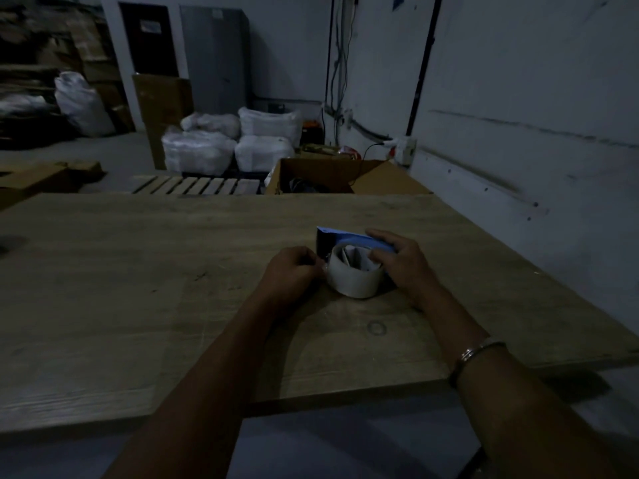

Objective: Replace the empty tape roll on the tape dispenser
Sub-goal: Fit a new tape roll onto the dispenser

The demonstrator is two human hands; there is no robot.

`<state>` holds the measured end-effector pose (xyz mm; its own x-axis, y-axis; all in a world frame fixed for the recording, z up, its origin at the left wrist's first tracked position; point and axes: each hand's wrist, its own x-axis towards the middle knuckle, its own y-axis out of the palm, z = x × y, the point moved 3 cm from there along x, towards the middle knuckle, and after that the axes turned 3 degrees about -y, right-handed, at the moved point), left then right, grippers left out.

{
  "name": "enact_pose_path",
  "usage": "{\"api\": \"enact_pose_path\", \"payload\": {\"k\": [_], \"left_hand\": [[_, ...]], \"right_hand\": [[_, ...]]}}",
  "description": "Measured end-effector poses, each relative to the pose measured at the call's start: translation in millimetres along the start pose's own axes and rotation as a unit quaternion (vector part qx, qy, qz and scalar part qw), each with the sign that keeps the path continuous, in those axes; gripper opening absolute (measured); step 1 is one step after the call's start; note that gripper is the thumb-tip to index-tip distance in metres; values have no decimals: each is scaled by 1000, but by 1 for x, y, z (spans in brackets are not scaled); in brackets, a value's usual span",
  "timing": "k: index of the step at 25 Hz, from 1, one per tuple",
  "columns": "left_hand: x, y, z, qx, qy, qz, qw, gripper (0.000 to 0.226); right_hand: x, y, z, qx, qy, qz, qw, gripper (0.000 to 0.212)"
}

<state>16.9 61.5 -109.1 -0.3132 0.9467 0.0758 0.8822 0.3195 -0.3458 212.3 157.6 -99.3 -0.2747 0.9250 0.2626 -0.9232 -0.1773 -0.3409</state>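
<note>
Head camera looks down at a wooden desk [138,271] in a dim room. Both bare hands meet near the middle of the desk, around a tape roll [354,276] and a blue tape dispenser [349,236].

The tape roll is pale and sits at the near side of the dispenser, touching it. Some folded white bits show inside its hole.

The left hand [292,273] is curled up tight, just beside the left edge of the roll. Its fingers [307,262] are pinched close together at the roll's edge. It is too dark to tell if they hold a tape end.

The right hand [401,262] lies over the right side of the dispenser and holds it down. Its fingers [382,236] are bent around the blue body, and one fingertip touches the roll's rim. A thin bracelet [480,350] is on the right wrist.

Behind the desk stand an open cardboard box [345,178] and white bags [235,140].
</note>
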Motion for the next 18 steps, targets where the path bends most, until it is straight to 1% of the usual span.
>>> {"api": "enact_pose_path", "payload": {"k": [2,4,5,6,7,8,10,12,14,16,18], "left_hand": [[1,1,0,60,25,-5,998,11],[3,1,1,97,49,9,994,17],[3,1,1,102,51,16,993,17],[3,1,1,97,46,19,994,16],[2,0,2,87,40,17,995,14],[2,0,1,78,36,13,996,11],[0,1,-1,69,41,-2,997,7],[-1,1,-3,64,50,-11,997,5],[1,1,-2,55,44,-16,997,4],[4,2,0,57,39,-19,997,4],[5,2,1,53,36,-23,998,4]], "right_hand": [[-3,2,1,-15,-33,-26,999,41],[-13,3,7,-55,-125,-79,987,27],[-19,3,12,-74,-179,-92,977,20],[-25,5,18,-100,-225,-88,965,19],[-30,7,22,-136,-259,-76,953,24],[-33,9,26,-177,-279,-62,942,28],[-37,15,29,-231,-292,-36,927,31],[-37,19,29,-236,-298,-15,925,26],[-34,20,27,-222,-283,0,933,13],[-31,20,23,-213,-266,12,940,12],[-31,21,21,-189,-253,25,949,4]]}}
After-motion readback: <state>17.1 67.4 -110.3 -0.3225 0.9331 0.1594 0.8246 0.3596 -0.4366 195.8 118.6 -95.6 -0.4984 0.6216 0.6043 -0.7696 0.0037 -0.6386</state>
